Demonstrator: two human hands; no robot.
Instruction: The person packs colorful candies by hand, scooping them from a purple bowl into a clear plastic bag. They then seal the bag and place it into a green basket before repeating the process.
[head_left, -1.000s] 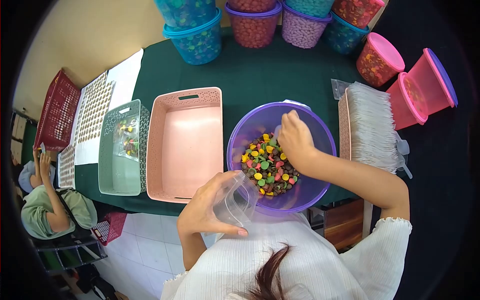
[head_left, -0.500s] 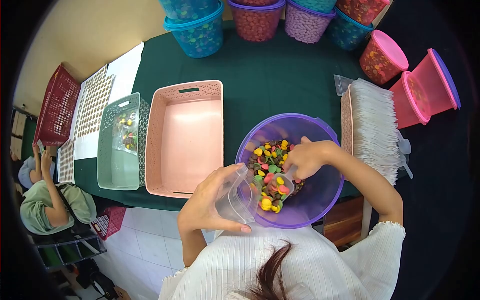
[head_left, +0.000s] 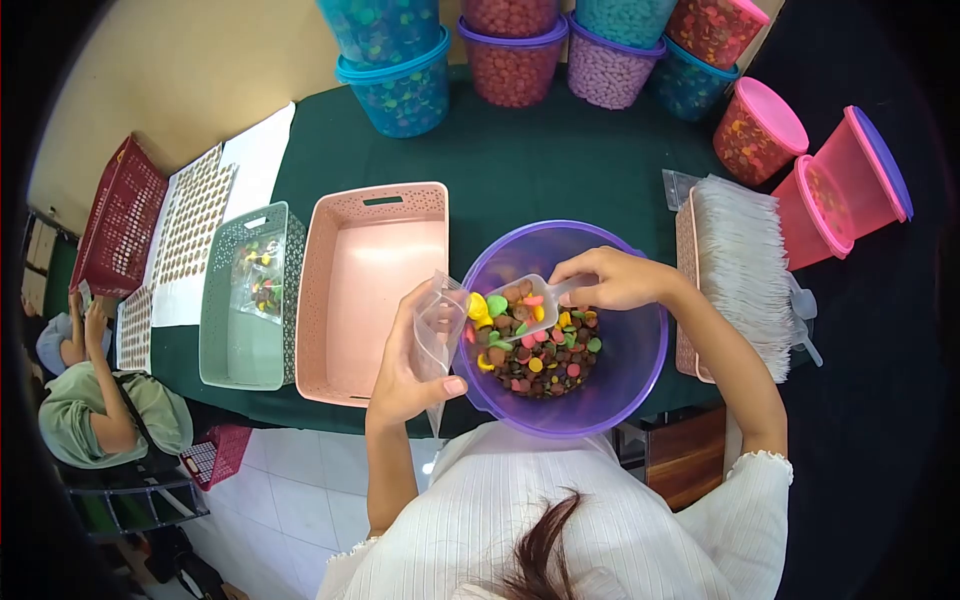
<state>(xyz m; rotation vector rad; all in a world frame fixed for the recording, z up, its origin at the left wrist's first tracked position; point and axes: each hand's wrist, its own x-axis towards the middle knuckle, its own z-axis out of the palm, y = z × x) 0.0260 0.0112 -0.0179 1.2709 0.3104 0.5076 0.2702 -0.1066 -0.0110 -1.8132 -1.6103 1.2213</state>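
My left hand (head_left: 405, 375) grips a clear plastic bag (head_left: 436, 335), its mouth spread toward the scoop at the left rim of the bucket. In my right hand (head_left: 610, 280) is the handle of a clear scoop (head_left: 540, 318), heaped with brown, pink, green and yellow candies and tilted at the bag's mouth. Some yellow and green pieces (head_left: 483, 308) sit at the scoop's front edge. Beneath lies the purple bucket (head_left: 640, 370), which holds many round, flat candies (head_left: 545, 370) in mixed colours.
A pink basket (head_left: 375, 290) stands left of the bucket, beside a green basket (head_left: 240, 350) with filled bags. Empty bags (head_left: 740, 270) fill a pink box at right. Lidded tubs (head_left: 400, 95) line the back. Another person (head_left: 110, 410) is at far left.
My right hand has lifted the loaded scoop out of the candy pile, up and left to the bag. My left hand has turned the bag's mouth toward it.
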